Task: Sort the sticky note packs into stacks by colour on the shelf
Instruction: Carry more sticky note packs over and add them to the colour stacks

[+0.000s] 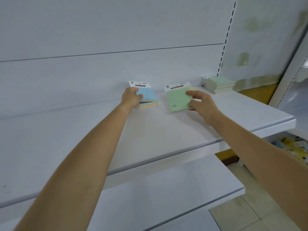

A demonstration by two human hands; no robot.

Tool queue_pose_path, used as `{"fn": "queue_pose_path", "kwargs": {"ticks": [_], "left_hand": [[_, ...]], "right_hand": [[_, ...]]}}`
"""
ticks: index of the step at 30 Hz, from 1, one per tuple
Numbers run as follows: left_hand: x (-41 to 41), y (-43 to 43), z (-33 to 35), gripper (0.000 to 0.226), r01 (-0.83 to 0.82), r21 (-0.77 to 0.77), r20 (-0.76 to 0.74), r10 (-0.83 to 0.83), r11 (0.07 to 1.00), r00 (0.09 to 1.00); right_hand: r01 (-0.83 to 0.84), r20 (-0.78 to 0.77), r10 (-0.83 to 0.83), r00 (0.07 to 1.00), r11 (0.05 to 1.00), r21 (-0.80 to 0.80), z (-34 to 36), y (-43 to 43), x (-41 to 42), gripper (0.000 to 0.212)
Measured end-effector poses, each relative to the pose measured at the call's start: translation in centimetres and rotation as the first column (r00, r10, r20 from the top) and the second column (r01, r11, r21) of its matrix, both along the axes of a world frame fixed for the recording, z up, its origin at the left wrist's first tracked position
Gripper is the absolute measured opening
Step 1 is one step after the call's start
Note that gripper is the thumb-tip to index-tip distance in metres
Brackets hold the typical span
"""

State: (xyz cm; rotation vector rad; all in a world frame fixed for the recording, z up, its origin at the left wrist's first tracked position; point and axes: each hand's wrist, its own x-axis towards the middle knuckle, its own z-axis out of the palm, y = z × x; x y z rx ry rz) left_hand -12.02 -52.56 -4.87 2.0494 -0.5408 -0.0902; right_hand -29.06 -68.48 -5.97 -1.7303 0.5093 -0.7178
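- My left hand [131,97] grips the blue-topped pack [148,95]; fingers pinch its left edge, and it sits on a second pack on the shelf [183,130].
- My right hand [201,102] holds the green-topped pack [178,100], thumb and fingers pinching its right edge, pack flat near the shelf's back.
- Sorted green stack [219,85] stands further right, well apart.
- Judgement: square blue edges before release; lift the green pack clear, carry it right, and align its header card.
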Motion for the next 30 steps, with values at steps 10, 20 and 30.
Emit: {"fn": "queue_pose_path", "kwargs": {"ticks": [10, 20, 30], "left_hand": [[1.1, -0.3, -0.2, 0.016, 0.007, 0.278, 0.138, -0.047, 0.961, 0.989], [-3.6, -6.7, 0.3, 0.029, 0.244, 0.368, 0.567, -0.425, 0.897, 0.706], [-10.6, -18.3, -0.3, 0.037, 0.415, 0.52, 0.436, -0.65, 0.747, 0.623]], "right_hand": [[-0.012, -0.025, 0.013, 1.0, 1.0, 0.023, -0.8, 0.7, 0.6, 0.043], [0.124, 0.066, -0.125, 0.99, 0.992, 0.019, 0.8, -6.0, -1.2, 0.042], [0.194, 0.082, -0.198, 0.977, 0.98, 0.045, 3.1, -18.9, -3.9, 0.042]]}}
